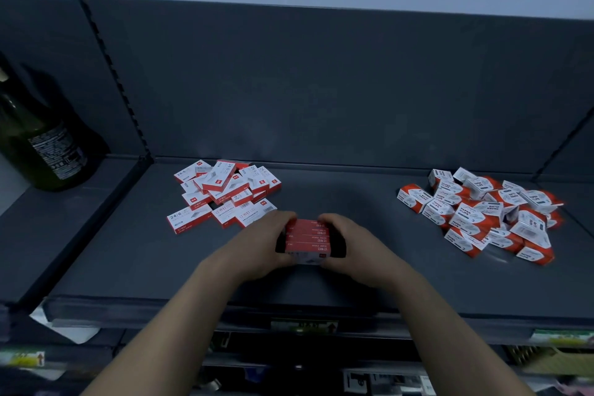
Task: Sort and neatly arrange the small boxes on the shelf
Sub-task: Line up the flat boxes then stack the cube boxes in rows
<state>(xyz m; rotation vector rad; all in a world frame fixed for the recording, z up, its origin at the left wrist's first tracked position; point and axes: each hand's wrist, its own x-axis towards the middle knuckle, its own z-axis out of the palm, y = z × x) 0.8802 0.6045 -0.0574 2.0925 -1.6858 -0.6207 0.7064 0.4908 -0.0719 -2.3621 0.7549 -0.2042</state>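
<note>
A stack of several red-and-white staple boxes (308, 238) is held over the middle of the dark shelf (369, 267). My left hand (257, 244) grips its left side and my right hand (350, 246) grips its right side, fingers curled over the top. A loose heap of the same staple boxes (225, 193) lies behind and to the left. On the right lies a jumbled heap of red-and-white paper clip boxes (482, 212).
A dark green bottle (41, 145) stands on the neighbouring shelf at the left, past a slotted upright (119, 87). The shelf's back panel (321, 83) rises behind the heaps. Price labels (303, 326) run along the front edge, with lower shelves below.
</note>
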